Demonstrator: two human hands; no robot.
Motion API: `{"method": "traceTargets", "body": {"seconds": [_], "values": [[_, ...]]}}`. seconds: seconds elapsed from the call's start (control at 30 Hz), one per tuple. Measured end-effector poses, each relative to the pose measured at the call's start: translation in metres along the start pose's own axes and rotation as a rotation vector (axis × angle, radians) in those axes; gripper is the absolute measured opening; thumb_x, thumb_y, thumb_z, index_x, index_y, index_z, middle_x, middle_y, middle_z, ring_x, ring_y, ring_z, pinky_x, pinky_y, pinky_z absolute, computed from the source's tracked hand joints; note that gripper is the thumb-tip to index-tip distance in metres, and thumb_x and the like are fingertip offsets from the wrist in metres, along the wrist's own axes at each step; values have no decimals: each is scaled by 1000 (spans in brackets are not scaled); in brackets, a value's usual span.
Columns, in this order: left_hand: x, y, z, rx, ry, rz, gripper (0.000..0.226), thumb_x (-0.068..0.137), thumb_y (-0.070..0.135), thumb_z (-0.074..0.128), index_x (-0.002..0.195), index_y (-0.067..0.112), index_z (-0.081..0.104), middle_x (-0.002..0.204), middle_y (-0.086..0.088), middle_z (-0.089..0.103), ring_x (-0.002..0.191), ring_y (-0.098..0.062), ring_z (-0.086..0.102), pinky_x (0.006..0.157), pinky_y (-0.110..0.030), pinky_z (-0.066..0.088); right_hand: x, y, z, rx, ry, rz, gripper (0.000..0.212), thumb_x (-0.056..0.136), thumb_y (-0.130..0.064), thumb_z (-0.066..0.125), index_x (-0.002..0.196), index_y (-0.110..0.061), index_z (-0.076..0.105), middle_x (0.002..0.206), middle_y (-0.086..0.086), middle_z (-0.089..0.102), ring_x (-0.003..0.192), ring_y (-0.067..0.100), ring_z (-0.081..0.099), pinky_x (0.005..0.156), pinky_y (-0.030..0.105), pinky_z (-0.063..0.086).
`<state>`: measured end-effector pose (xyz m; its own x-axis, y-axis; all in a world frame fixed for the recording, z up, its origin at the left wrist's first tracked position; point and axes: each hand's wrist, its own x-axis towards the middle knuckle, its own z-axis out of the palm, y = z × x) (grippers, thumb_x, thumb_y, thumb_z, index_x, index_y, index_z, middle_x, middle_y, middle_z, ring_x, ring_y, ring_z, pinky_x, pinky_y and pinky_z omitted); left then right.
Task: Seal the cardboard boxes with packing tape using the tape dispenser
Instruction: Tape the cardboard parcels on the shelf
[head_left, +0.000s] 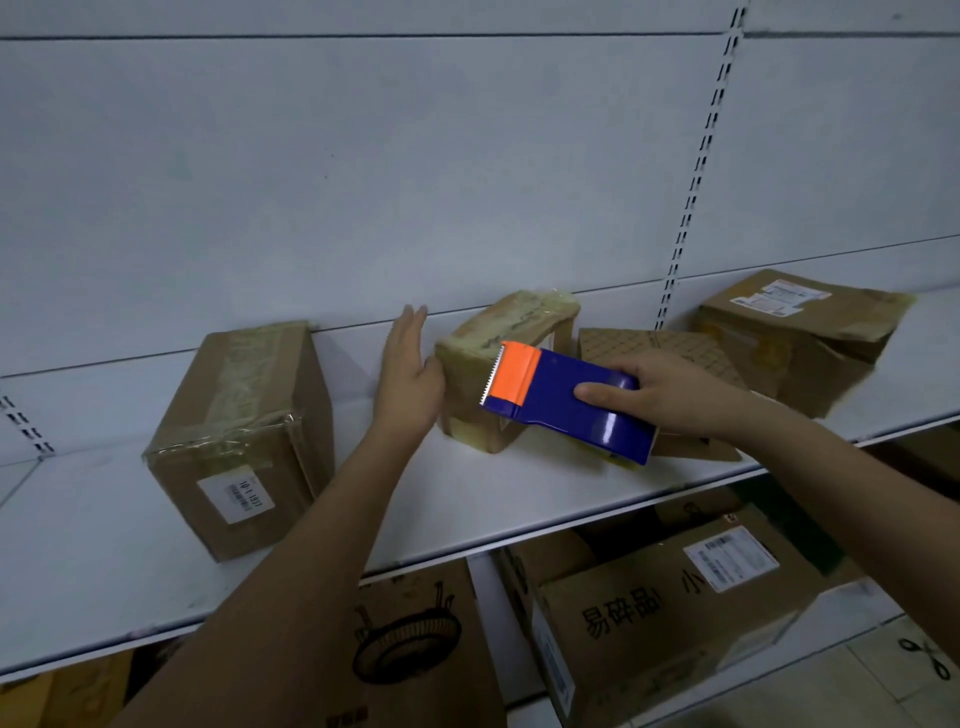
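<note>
R hand grips dispenser mid-frame, blade at small box on shelf. L hand flat, fingers straight, against box's left side. Risk: light box slides, tape wrinkles.

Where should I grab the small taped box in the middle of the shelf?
Hold the small box by its left end face, where the left hand lies flat. It stands narrow and tall, so steady that end from the left; the tape dispenser in the right hand covers its right side.

Lower box reads "易碎品"; left box's label "10-1-1977".
</note>
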<state>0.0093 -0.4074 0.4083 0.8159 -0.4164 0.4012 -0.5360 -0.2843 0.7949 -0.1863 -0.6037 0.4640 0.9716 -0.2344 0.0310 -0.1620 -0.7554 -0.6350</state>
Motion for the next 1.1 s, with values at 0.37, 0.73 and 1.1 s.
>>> {"method": "traceTargets", "body": {"seconds": [0.37,0.73,1.1], "values": [[64,41,28,589,-456,-69,48,104,40,27,149,25,36,148,-9,49,132,-30,48,102,-39,36,-9,-9,-11,-122,106,-32,50,80,-64,45,105,-25,65,77,-9,67,67,-4,61,52,9,42],[71,39,27,623,-518,-36,50,106,36,22,155,24,22,151,-14,44,133,-34,46,108,-43,36,-38,0,-37,-190,148,71,43,74,-66,50,85,-26,64,64,-7,67,60,1,62,49,11,43],[67,37,27,579,-537,-69,91,81,87,35,154,35,21,153,-3,43,135,-29,45,109,-46,37,-5,-49,-17,-812,125,241,58,87,-71,41,73,-17,56,61,1,55,54,14,53,52,30,42]]}}
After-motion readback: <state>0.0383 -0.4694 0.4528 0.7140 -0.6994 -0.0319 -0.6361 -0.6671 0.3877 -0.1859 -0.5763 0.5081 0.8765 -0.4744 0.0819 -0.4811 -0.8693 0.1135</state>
